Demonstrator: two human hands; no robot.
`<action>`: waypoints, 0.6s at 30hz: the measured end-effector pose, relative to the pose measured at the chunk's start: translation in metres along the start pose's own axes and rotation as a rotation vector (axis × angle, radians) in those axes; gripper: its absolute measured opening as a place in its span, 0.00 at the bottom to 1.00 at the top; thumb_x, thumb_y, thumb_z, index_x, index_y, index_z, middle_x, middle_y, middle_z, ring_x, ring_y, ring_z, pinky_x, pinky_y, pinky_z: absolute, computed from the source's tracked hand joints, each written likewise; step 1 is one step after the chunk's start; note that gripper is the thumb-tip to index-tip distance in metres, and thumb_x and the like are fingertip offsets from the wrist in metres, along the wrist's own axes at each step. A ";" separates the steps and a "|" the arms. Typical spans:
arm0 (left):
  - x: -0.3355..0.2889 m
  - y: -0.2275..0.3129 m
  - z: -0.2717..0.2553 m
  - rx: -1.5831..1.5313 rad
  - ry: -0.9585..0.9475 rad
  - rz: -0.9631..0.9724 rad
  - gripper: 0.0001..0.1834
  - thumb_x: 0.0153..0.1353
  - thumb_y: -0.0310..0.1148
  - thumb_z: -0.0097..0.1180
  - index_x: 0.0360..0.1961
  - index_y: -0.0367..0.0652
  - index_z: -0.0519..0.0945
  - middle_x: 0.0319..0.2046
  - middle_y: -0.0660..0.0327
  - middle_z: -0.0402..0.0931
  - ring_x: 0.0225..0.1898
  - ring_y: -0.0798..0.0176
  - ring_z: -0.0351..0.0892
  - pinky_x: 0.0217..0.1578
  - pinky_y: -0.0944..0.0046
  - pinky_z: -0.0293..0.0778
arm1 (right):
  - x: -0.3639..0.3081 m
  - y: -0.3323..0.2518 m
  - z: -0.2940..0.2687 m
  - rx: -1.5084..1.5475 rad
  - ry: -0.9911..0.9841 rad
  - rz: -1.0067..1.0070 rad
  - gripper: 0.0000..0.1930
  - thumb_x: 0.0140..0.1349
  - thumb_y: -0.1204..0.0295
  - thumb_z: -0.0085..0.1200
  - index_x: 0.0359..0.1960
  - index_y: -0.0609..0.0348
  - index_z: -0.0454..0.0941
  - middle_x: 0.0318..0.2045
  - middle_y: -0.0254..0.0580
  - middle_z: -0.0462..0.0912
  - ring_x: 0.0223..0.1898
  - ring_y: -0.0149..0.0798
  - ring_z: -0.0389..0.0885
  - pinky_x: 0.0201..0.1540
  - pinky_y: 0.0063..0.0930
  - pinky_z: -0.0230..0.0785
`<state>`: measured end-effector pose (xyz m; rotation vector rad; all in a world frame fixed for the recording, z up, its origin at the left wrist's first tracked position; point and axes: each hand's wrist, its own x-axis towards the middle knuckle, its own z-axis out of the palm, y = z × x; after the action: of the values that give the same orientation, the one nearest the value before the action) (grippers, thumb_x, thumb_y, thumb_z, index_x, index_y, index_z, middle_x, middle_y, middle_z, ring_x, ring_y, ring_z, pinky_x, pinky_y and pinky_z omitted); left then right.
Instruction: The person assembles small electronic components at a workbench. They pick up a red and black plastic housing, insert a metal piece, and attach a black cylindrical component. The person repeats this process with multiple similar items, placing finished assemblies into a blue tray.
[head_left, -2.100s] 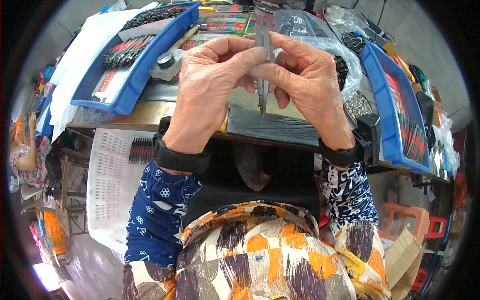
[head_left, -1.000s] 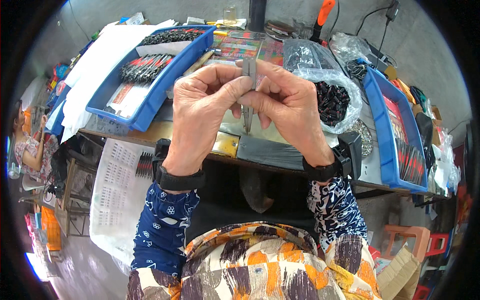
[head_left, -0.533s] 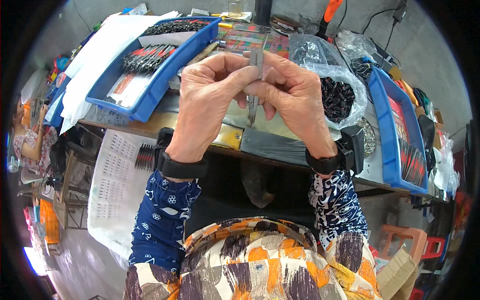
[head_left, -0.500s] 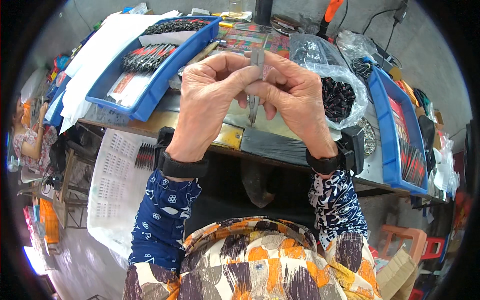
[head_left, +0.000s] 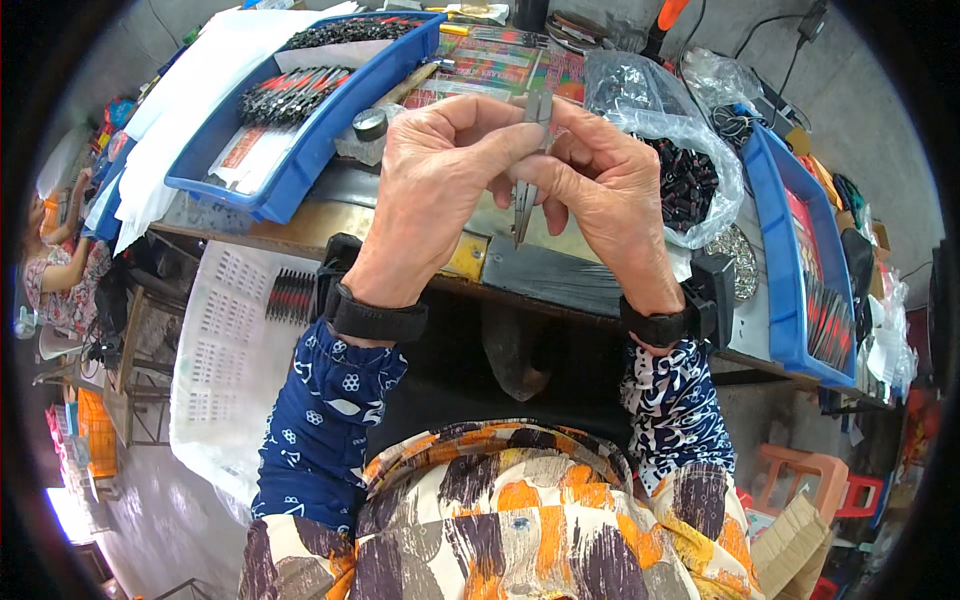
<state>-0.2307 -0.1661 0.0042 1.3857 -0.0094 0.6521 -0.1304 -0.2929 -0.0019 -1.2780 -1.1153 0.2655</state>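
Observation:
My left hand [head_left: 432, 165] and my right hand [head_left: 612, 185] meet above the near edge of the workbench. Both pinch one slim grey metal tool [head_left: 523, 207], a little like tweezers, between thumbs and fingers. Its flat wide end sticks up above the thumbs, while the narrow pointed end hangs downward. The fingers cover its middle. Below the tool, a dark grey strip [head_left: 545, 280] and a yellow patch [head_left: 467, 256] lie along the bench edge.
Left, a blue tray [head_left: 290, 188] holds bundles of black-and-red slim pieces. Right stand a clear bag of small black parts [head_left: 685, 185] and another blue tray [head_left: 783, 310]. A white plastic basket [head_left: 215, 350] hangs low left. A person [head_left: 60, 260] sits far left.
Both hands and the metal tool have shifted slightly right in the picture. The grip looks the same. The view has tilted a little, and a round dark-rimmed gauge-like thing now shows beside my left hand.

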 end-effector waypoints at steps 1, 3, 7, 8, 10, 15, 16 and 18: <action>-0.001 -0.001 0.001 -0.003 -0.003 -0.007 0.08 0.61 0.28 0.62 0.38 0.34 0.81 0.28 0.62 0.80 0.24 0.74 0.77 0.22 0.77 0.72 | -0.001 0.000 0.000 -0.005 0.003 0.005 0.22 0.58 0.74 0.63 0.55 0.62 0.76 0.17 0.30 0.77 0.15 0.20 0.71 0.15 0.12 0.62; -0.003 -0.003 0.002 -0.010 -0.010 -0.022 0.07 0.61 0.28 0.62 0.37 0.35 0.81 0.27 0.63 0.79 0.24 0.75 0.76 0.22 0.77 0.72 | -0.005 0.001 0.000 0.004 0.017 0.024 0.21 0.58 0.73 0.63 0.54 0.62 0.77 0.17 0.31 0.77 0.14 0.20 0.71 0.14 0.12 0.62; -0.010 -0.010 0.003 -0.088 -0.023 -0.134 0.05 0.60 0.28 0.62 0.36 0.38 0.82 0.25 0.65 0.79 0.22 0.76 0.76 0.21 0.78 0.71 | -0.017 0.002 -0.001 0.006 0.029 0.093 0.21 0.58 0.72 0.64 0.53 0.64 0.77 0.16 0.31 0.77 0.14 0.20 0.71 0.13 0.13 0.61; -0.013 -0.014 0.004 -0.116 -0.006 -0.146 0.06 0.60 0.28 0.63 0.36 0.38 0.82 0.25 0.65 0.80 0.22 0.76 0.76 0.21 0.79 0.71 | -0.022 0.003 -0.001 -0.007 0.030 0.112 0.21 0.58 0.71 0.64 0.53 0.64 0.77 0.16 0.31 0.77 0.14 0.20 0.71 0.13 0.13 0.61; -0.019 -0.019 0.004 -0.143 -0.029 -0.185 0.06 0.60 0.29 0.63 0.36 0.39 0.82 0.25 0.66 0.79 0.22 0.77 0.76 0.21 0.79 0.71 | -0.032 0.004 0.000 0.012 0.047 0.159 0.19 0.58 0.71 0.64 0.50 0.67 0.77 0.15 0.31 0.76 0.13 0.20 0.71 0.13 0.13 0.60; -0.031 -0.029 0.007 -0.192 -0.009 -0.312 0.08 0.57 0.30 0.65 0.35 0.38 0.82 0.25 0.65 0.80 0.24 0.75 0.77 0.23 0.77 0.70 | -0.048 0.004 0.002 0.066 0.070 0.239 0.17 0.59 0.72 0.64 0.47 0.70 0.78 0.15 0.31 0.76 0.12 0.19 0.70 0.12 0.13 0.59; -0.033 -0.030 0.007 -0.227 -0.012 -0.333 0.09 0.56 0.31 0.66 0.35 0.37 0.82 0.26 0.64 0.80 0.25 0.74 0.77 0.24 0.76 0.70 | -0.050 0.003 0.002 0.065 0.072 0.257 0.17 0.59 0.73 0.64 0.47 0.70 0.78 0.15 0.31 0.76 0.12 0.19 0.70 0.12 0.12 0.59; -0.036 -0.032 0.009 -0.210 -0.009 -0.365 0.09 0.56 0.31 0.66 0.35 0.37 0.81 0.26 0.64 0.80 0.25 0.74 0.77 0.24 0.76 0.70 | -0.055 0.001 0.001 0.081 0.069 0.296 0.16 0.59 0.73 0.63 0.45 0.70 0.78 0.15 0.31 0.76 0.12 0.19 0.70 0.12 0.12 0.59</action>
<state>-0.2437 -0.1903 -0.0366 1.1489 0.1606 0.3288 -0.1576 -0.3306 -0.0310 -1.3678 -0.8468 0.4794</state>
